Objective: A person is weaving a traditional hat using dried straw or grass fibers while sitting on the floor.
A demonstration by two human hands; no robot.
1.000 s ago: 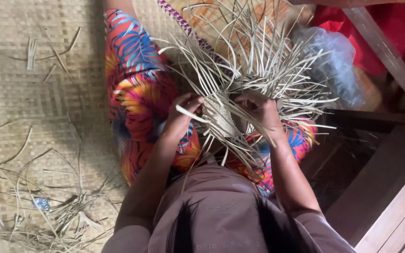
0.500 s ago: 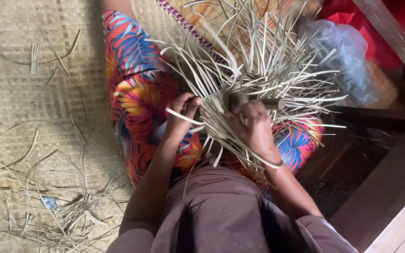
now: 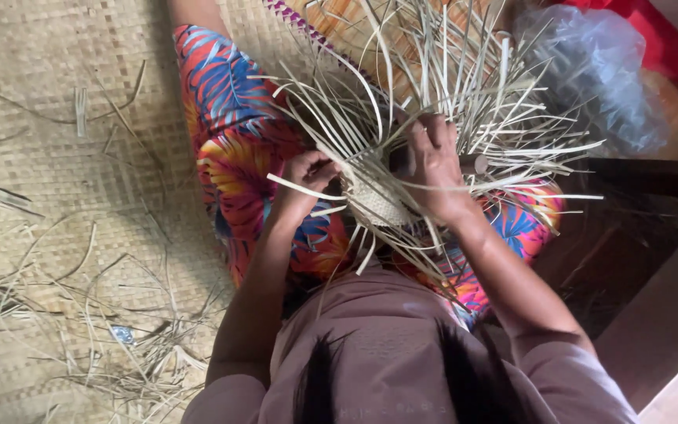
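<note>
Straw strips (image 3: 464, 102) fan loose from a small woven base (image 3: 377, 200); left hand (image 3: 304, 184) pinches one strip, right hand (image 3: 433, 169) clasps the base. Mostly unwoven.

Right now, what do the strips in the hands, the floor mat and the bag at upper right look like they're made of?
Strips: pale, flat, stiff plant fibre, possibly split bamboo or palm leaf; matte, dry, springing outward from the small woven base.
Floor mat: woven from similar tan strips, with a visible checker weave and a dull finish.
Bag: thin translucent plastic film, bluish, crinkled, with glossy highlights.
</note>
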